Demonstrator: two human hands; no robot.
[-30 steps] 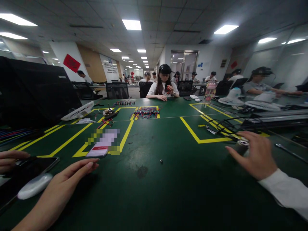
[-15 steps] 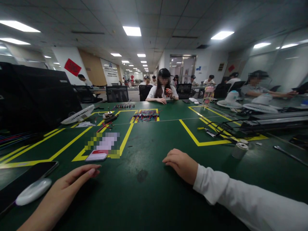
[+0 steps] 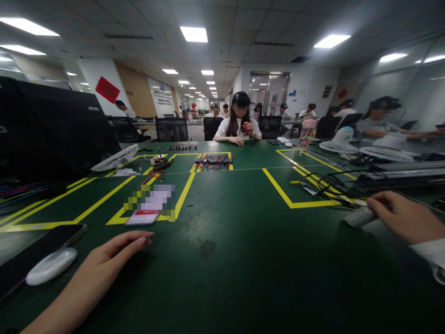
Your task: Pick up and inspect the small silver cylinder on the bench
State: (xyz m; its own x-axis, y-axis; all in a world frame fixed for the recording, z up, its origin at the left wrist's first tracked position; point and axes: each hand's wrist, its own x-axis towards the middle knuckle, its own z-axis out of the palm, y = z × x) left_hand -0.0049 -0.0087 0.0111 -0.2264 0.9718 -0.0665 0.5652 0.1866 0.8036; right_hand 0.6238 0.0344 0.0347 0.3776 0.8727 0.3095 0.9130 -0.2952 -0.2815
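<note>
My left hand (image 3: 111, 255) hovers or rests at the left front of the green table, fingers loosely stretched out and thumb alongside, with nothing visible in it. Just beyond its fingertips lies a phone (image 3: 142, 217) with a lit, partly pixelated screen. Over at the right, my right hand (image 3: 405, 214) has its thumb and fingers closed at the top of a silvery can-like cylinder (image 3: 361, 216). The cylinder is tilted and smeared by motion; its far end is partly hidden by the hand.
Left of my left hand are a white oval mouse (image 3: 52, 266) and a dark tablet-like slab (image 3: 41, 246). Black cables (image 3: 321, 185) and metal rails (image 3: 403, 172) lie beyond my right hand. Bundled wires (image 3: 213, 162) sit mid-table. Opposite sits a person (image 3: 239, 120).
My right hand has moved from the table's middle to the right and closed on the silvery cylinder, which has gone from upright to tilted. My left hand has barely moved.
</note>
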